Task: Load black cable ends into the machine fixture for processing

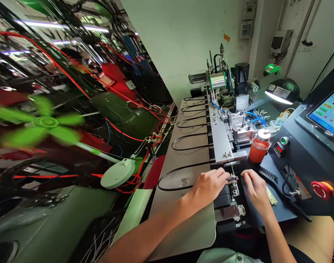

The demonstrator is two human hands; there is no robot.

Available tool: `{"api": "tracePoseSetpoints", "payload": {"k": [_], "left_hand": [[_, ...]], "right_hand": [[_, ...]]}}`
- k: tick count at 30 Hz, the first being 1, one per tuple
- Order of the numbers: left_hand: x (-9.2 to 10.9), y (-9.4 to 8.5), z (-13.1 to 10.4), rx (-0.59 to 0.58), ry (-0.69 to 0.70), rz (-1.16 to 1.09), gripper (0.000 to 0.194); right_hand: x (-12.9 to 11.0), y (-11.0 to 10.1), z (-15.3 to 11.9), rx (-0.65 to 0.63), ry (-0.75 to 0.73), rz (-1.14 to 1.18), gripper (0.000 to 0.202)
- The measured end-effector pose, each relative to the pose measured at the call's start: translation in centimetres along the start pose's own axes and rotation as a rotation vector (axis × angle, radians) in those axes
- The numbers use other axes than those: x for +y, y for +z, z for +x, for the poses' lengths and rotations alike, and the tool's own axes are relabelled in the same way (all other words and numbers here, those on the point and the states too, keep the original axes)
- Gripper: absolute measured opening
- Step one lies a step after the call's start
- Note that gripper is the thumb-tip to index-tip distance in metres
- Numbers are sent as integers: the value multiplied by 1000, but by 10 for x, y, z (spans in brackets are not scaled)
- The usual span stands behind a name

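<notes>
My left hand (pixel 211 183) is closed around the end of a black cable (pixel 232 179), with thin bare or coloured wire ends showing past the fingertips. Just to its right, my right hand (pixel 255 188) has thumb and fingers pinched together; what they hold, if anything, is too small to tell. A gap separates the two hands. Below the cable end sits a small metal clamp fixture (pixel 234 191) on the machine's track. Looped black cables (pixel 183 148) lie in a row across the grey metal table (pixel 180 226), their ends running under the machine's rail (pixel 221 140).
A jar of red liquid (pixel 258 148) and a black brush (pixel 268 174) are right of the rail. Solder wire spool (pixel 217 80), lamp (pixel 283 90) and control console (pixel 304 160) with red emergency button (pixel 323 190) stand beyond. A green fan (pixel 46 122) is at left.
</notes>
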State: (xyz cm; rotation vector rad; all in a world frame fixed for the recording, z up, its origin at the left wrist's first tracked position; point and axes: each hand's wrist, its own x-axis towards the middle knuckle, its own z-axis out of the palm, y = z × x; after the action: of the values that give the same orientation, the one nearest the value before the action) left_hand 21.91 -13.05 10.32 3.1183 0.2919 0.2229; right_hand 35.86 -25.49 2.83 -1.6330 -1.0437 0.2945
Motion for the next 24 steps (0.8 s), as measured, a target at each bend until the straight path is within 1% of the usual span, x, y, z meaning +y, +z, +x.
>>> {"api": "tracePoseSetpoints", "payload": {"k": [1, 3, 6, 11, 12, 14, 17, 21, 24], "left_hand": [[-1, -1, 0, -17, -9, -1, 9], [-2, -2, 1, -39, -4, -1, 9], [-2, -4, 2, -55, -3, -18, 12], [-3, -5, 1, -35, 9, -21, 17], [-3, -5, 1, -27, 12, -17, 18], [-3, -5, 2, -20, 19, -12, 20], [-3, -5, 2, -14, 27, -7, 21], [-4, -4, 3, 8, 40, 10, 22], [-5, -4, 2, 34, 47, 21, 21]], "right_hand": [[-2, -2, -1, -6, -61, -24, 21], [-6, -3, -2, -30, -168, -70, 21], [-9, -1, -5, -39, -245, -174, 22], [-11, -6, -8, 63, -256, -205, 19], [-11, -7, -9, 67, -256, -213, 18], [-12, -8, -10, 34, -263, -236, 17], [-12, -5, -10, -6, -280, -228, 17], [-13, -3, -11, 33, -281, -224, 18], [-16, -10, -14, 88, -285, -238, 17]]}}
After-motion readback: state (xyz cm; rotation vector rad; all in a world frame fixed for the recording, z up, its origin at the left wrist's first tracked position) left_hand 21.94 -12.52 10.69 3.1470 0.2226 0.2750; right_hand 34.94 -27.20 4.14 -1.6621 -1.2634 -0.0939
